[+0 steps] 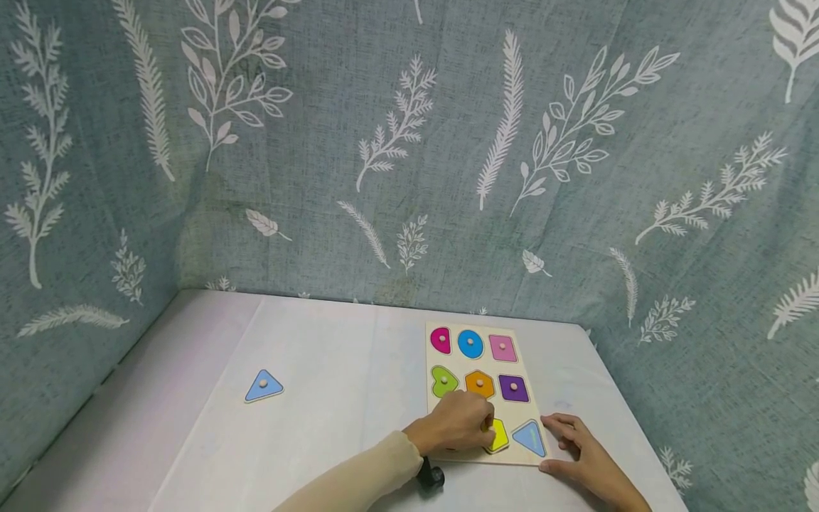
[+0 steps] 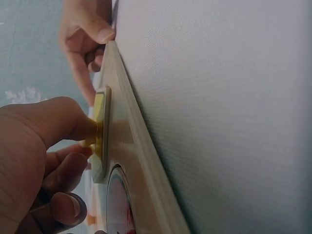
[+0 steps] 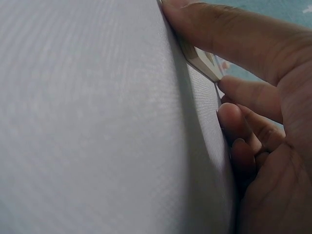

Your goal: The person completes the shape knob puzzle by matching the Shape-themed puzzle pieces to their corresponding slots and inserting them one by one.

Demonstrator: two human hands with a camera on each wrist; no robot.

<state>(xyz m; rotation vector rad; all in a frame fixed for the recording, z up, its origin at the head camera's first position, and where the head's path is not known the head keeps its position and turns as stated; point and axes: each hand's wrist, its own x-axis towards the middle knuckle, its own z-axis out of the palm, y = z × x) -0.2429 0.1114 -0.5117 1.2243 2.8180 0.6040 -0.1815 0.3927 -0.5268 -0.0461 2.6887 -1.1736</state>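
A wooden peg puzzle board (image 1: pixel 493 459) lies on the table. My left hand (image 1: pixel 461 421) is over its near row, pinching the knob of a yellow, straight-sided puzzle piece (image 1: pixel 500 434) between thumb and finger. In the left wrist view the yellow piece (image 2: pixel 99 139) stands proud of the board's surface. My right hand (image 1: pixel 582 455) is at the board's near right corner, its thumb and index finger touching the edge and the other fingers loosely bent. Beside the yellow piece is a blue triangular recess (image 1: pixel 530 438) without a knob. A round recess (image 2: pixel 119 204) shows near my left fingers.
A loose blue triangle piece (image 1: pixel 263 386) with a knob lies on the white table (image 1: pixel 333 370) to the left. Pink, blue, green, orange and purple pieces sit in the board's upper rows. Patterned grey-green curtains (image 1: pixel 448 235) stand behind and at both sides.
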